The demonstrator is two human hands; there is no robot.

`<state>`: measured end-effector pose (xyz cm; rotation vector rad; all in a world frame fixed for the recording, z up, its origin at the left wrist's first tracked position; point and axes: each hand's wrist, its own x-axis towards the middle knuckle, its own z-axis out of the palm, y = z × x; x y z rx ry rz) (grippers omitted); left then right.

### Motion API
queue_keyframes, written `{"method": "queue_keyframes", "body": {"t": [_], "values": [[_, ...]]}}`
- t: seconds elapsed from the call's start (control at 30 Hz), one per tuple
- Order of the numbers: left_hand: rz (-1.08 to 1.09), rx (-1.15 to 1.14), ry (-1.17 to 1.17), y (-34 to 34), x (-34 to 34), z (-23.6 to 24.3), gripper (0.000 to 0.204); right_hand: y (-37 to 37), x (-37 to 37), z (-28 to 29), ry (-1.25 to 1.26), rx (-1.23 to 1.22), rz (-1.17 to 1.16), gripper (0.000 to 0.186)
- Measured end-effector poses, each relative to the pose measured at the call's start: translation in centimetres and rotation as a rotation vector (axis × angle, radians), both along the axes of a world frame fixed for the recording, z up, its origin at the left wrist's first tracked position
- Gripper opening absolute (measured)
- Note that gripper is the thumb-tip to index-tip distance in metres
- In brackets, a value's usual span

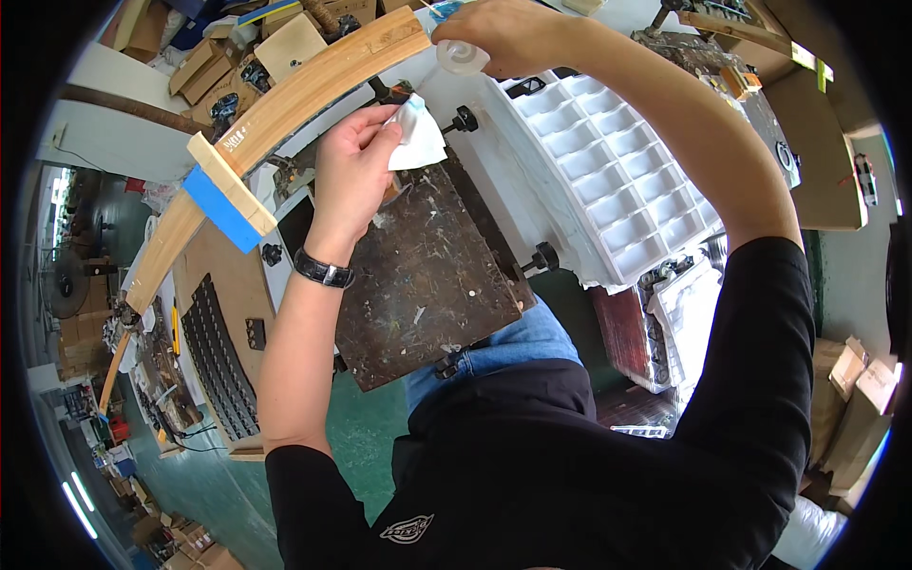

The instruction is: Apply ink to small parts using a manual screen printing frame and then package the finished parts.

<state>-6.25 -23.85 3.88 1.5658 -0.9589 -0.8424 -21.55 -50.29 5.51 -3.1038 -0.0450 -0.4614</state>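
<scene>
My left hand [356,171], a black-strapped watch on its wrist, pinches a folded white tissue or cloth [418,135] above a dark, scuffed work board [427,275]. At the top edge of the view, my right hand [508,38] is wrapped round a small translucent plastic bottle [462,57], its round end facing me. The bottle's other end is hidden or cut off by the frame. Both hands are close to a long wooden beam [328,81], which looks curved in this view. A pale wood strip [231,180] and a blue piece [223,211] lie across the beam.
Right of the board lies a white plastic tray [617,166] with many compartments. Black knobs [543,256] stick out beside the board. On the left are a black slotted strip [220,356] and a brown panel [249,285]. Cardboard boxes [204,71] stand behind the beam.
</scene>
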Motion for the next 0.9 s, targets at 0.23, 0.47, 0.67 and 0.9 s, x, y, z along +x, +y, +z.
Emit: {"method": "queue_keyframes", "body": {"t": [0.23, 0.47, 0.67, 0.9], "values": [[-0.048, -0.089, 0.072, 3.6, -1.1, 0.7, 0.032, -3.4, 1.9, -2.0, 0.029, 0.228, -0.248, 0.034], [0.024, -0.058, 0.206, 11.4, -2.9, 0.6, 0.039, -5.6, 6.6, -4.8, 0.006, 0.383, -0.615, 0.06], [0.213, -0.078, 0.28, 14.4, -3.0, 1.0, 0.037, -4.2, 8.9, -6.3, -0.036, 0.324, -0.713, 0.062], [0.204, -0.269, 0.433, 15.9, -2.2, -1.0, 0.03, 3.6, -1.8, 2.0, -0.217, 0.687, -0.463, 0.023]]}}
